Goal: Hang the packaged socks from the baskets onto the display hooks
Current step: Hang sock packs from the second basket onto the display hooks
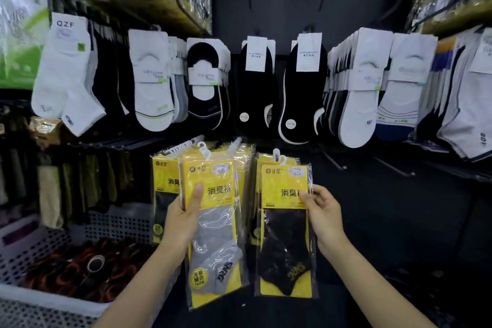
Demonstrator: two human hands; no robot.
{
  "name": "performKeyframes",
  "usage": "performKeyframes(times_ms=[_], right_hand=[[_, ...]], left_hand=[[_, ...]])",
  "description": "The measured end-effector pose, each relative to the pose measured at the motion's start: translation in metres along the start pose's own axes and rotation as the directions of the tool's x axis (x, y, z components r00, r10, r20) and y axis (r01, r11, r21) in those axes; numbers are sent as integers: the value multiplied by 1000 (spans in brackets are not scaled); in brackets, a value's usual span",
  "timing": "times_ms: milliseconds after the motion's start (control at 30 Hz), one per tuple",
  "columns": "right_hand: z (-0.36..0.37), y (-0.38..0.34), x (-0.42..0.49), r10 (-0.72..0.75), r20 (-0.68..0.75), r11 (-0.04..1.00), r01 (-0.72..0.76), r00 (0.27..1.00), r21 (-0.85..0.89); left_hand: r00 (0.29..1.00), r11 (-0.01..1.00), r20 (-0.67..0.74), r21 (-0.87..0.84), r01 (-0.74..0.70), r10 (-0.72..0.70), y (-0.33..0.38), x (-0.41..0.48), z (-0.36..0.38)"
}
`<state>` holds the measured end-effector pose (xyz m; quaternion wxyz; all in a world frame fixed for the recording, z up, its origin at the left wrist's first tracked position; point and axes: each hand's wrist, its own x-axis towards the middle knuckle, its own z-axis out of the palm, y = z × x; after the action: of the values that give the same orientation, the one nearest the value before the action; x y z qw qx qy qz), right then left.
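Orientation upright: left hand (183, 224) grips grey sock packet (215, 234), right hand (323, 210) pinches black sock packet (285, 242), hanger (283, 160) uppermost, just before the hung stack (262, 161)

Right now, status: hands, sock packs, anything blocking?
Left hand grips grey-sock pack. Right hand pinches black-sock pack at its edge. Both in front of hung yellow packs; hook seating unclear. Nothing in the way seen.

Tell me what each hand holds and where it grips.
Left hand grips the grey-sock pack by the left edge of its card, thumb in front. Right hand pinches the black-sock pack at its card's right edge.
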<state>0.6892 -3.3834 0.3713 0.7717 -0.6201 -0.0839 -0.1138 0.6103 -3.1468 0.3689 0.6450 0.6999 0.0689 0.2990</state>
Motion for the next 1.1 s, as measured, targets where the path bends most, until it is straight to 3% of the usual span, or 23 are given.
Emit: performKeyframes(times_ms=[200,667,767,967,1100], right_hand=[[8,8,24,-53,1,990,53,999,-128],[14,48,61,27,-293,941,-123,956,-315],[15,45,35,-13,-208,967,-41,978,-253],[34,16,-28,-33,206,993,56,978,-108],[36,4,-45,-35,251,992,64,967,-109]], left_hand=[[1000,1000,-25,5,-2,2,-1,6,-3],[1000,999,1,-32,12,-12,3,-2,23],[999,998,38,-62,19,-16,0,-5,26],[993,993,113,-111,44,-31,-1,-18,41],[996,987,80,-155,47,-35,1,-25,48]])
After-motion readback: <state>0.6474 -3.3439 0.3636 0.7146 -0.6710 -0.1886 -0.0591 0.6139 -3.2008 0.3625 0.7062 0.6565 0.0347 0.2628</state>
